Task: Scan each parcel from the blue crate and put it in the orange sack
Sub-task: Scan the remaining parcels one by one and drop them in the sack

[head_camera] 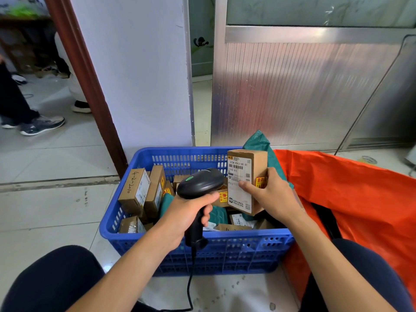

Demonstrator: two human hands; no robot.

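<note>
Left hand (186, 212) curls round the scanner (200, 182), right hand (270, 192) grips an upright parcel (246, 163) above the blue crate (202, 251) beside the orange sack (360, 199); the thumb (246, 185) lying across its label (239, 174) may block the read.

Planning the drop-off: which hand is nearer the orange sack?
Right. The right hand holds a parcel just beside the sack; the left hand grips the scanner farther left, over the crate.

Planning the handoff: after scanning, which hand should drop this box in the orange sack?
Right hand: it grips the box, beside the orange sack; the left hand holds the scanner.
</note>
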